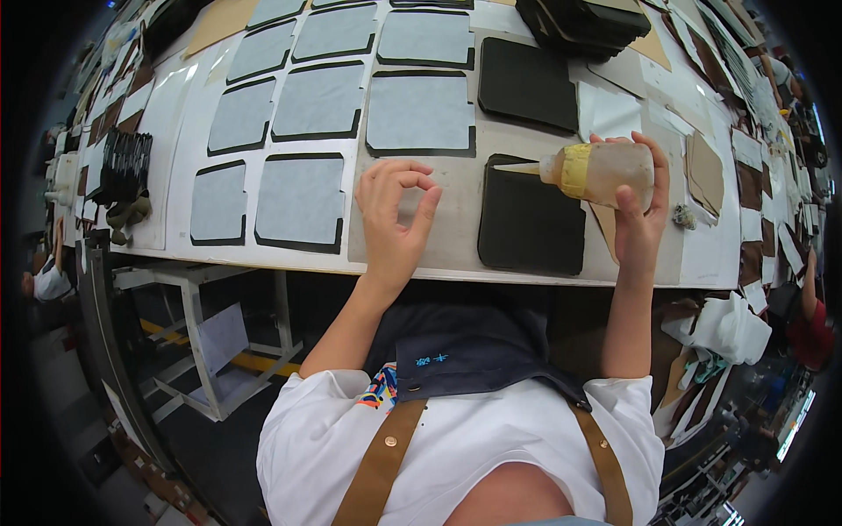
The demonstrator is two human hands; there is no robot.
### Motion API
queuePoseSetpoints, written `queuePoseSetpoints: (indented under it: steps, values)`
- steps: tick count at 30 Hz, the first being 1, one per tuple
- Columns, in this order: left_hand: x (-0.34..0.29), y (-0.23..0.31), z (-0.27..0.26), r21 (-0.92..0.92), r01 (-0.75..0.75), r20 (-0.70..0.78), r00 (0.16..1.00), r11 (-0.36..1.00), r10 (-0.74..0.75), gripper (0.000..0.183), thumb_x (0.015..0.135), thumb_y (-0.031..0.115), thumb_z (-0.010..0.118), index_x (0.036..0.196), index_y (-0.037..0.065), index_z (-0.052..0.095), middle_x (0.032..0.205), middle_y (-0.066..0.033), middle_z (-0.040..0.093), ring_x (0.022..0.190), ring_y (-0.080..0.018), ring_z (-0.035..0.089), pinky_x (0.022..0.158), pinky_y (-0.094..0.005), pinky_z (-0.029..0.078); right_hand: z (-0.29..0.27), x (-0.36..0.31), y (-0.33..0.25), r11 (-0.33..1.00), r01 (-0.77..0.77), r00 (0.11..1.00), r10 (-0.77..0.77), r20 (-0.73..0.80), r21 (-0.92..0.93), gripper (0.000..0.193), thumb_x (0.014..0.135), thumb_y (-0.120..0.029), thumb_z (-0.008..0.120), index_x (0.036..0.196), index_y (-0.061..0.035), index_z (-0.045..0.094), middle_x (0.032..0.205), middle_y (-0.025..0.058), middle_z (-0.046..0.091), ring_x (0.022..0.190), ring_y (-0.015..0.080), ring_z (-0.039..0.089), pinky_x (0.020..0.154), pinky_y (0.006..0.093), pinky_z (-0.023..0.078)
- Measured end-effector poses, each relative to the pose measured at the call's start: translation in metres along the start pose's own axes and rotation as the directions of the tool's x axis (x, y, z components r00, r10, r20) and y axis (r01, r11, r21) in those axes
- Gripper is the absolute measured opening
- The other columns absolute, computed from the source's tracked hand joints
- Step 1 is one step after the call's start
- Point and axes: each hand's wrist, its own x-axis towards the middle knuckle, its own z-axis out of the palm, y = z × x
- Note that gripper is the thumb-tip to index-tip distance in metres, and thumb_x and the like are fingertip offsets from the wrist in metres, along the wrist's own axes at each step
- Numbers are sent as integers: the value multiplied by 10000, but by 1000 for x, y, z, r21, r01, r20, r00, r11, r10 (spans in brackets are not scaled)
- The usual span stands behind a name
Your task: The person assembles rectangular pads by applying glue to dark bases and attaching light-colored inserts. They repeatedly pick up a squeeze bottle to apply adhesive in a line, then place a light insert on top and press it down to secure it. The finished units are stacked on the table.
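My right hand (638, 210) grips a squeeze bottle (618, 171) with a cloudy body, a yellow band and a thin pointed nozzle. The bottle lies on its side in my grasp, its nozzle pointing left over the near black panel (533, 223). My left hand (395, 215) is raised left of that panel, fingers loosely curved and nothing visible in them. Just beyond the left hand is a pale grey-blue sheet on a black backing (419, 112). Another black panel (529, 85) lies farther back on the worktable (421, 263).
Rows of similar backed sheets (300, 200) cover the table's left and far parts. A stack of black pieces (583, 24) stands at the far right. Brown card pieces (704, 174) lie on the right. Below the left table edge is a metal frame (206, 351); other people are at the sides.
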Motion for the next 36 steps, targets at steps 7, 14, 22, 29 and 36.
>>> queuePoseSetpoints:
  steps: [7,14,22,29,36]
  values:
    - [-1,0,-1,31,-2,5,1000,1000,2,129,897,144,744,958,98,639,1104,-23,676,1147,-256,532,1054,-417,308,6,7,1,1000,13,999,-13,34,8,737,877,-257,810,1471,-50,427,1294,138,592,1292,353,593,1125,456,449]
    - [0,-1,2,19,7,7,1000,1000,-7,128,894,140,741,958,97,639,1103,-21,674,1149,-252,531,1055,-417,308,0,5,0,998,-8,992,-1,128,69,733,875,-246,803,1458,-8,428,1265,140,594,1268,368,606,1092,477,478]
    - [-1,-1,2,22,25,9,1000,999,-25,131,898,143,740,950,92,632,1108,-21,674,1160,-252,521,1055,-413,319,0,-9,-1,999,-35,986,35,165,-3,828,817,-434,812,1421,8,458,1190,170,593,1156,355,649,1062,544,504]
    - [-1,-1,1,26,27,14,1000,999,-28,128,902,145,741,945,89,633,1107,-24,676,1159,-253,523,1052,-413,329,-10,-25,0,986,-103,971,70,230,134,828,848,-439,797,1441,13,437,1232,186,579,1212,380,623,1064,548,509]
    - [-1,1,2,34,33,9,999,999,-34,109,899,113,737,931,86,636,1102,-34,680,1150,-254,533,1049,-403,339,-65,-19,6,725,-97,940,292,-177,682,912,878,-557,746,1527,-34,375,1529,221,461,1462,379,410,1197,462,395]
